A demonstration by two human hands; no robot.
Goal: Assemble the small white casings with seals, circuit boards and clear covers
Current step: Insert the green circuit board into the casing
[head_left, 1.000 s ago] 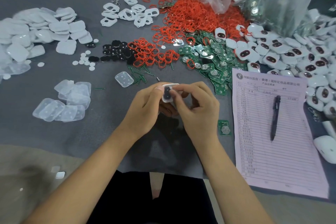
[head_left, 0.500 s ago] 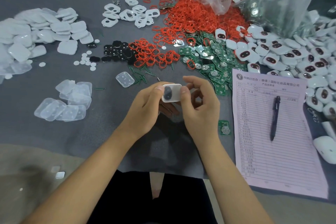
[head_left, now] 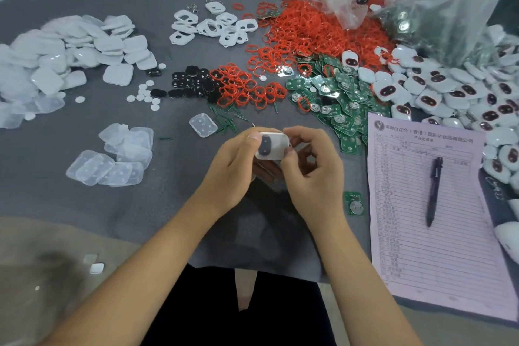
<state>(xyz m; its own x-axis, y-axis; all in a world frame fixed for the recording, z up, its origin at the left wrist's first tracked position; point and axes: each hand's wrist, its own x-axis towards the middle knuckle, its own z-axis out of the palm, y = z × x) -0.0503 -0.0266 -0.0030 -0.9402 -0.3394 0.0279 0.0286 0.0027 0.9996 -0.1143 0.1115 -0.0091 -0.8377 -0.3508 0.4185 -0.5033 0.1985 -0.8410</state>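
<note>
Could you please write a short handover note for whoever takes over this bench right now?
Left hand and right hand both pinch one white casing above the table; its dark insert faces up.
Supplies: red seals at the back, green boards right of centre, one board by the right wrist, clear covers to the left, one cover just beyond the hands.
Done: a heap of finished casings on the right.
Left: I cannot tell what is inside the held casing; check it, finish it, then carry on through the piles.
</note>
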